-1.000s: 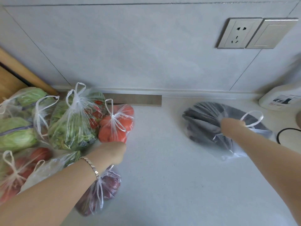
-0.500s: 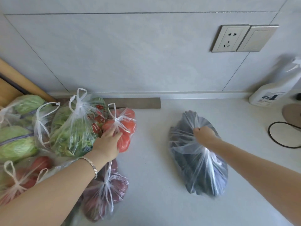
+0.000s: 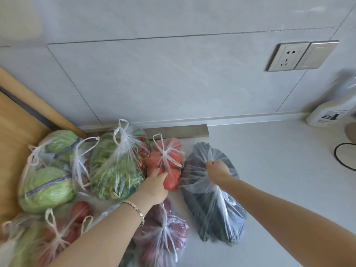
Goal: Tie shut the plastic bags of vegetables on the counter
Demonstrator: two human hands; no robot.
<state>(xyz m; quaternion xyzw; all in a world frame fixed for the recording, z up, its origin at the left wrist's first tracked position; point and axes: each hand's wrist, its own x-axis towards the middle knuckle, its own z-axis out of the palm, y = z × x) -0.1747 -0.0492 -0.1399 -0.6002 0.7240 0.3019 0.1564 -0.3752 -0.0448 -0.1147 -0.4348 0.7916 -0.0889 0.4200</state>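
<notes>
My right hand (image 3: 217,168) is closed around the gathered top of a clear bag of dark vegetables (image 3: 213,212), which lies on the white counter (image 3: 269,189) beside the other bags. My left hand (image 3: 154,186) presses against the lower side of a knotted bag of red tomatoes (image 3: 165,160). Knotted bags of leafy greens (image 3: 117,166), cabbages (image 3: 48,180), purple onions (image 3: 163,236) and more tomatoes (image 3: 63,228) crowd the left side.
A wooden board (image 3: 17,122) leans at the far left. A white spray bottle (image 3: 331,112) stands at the back right by a black cable (image 3: 339,157). A wall socket (image 3: 287,56) is above. Bare counter lies to the right.
My right hand has dragged the dark-vegetable bag leftwards across the counter until it lies against the tomato bag. My left hand has moved up onto the tomato bag.
</notes>
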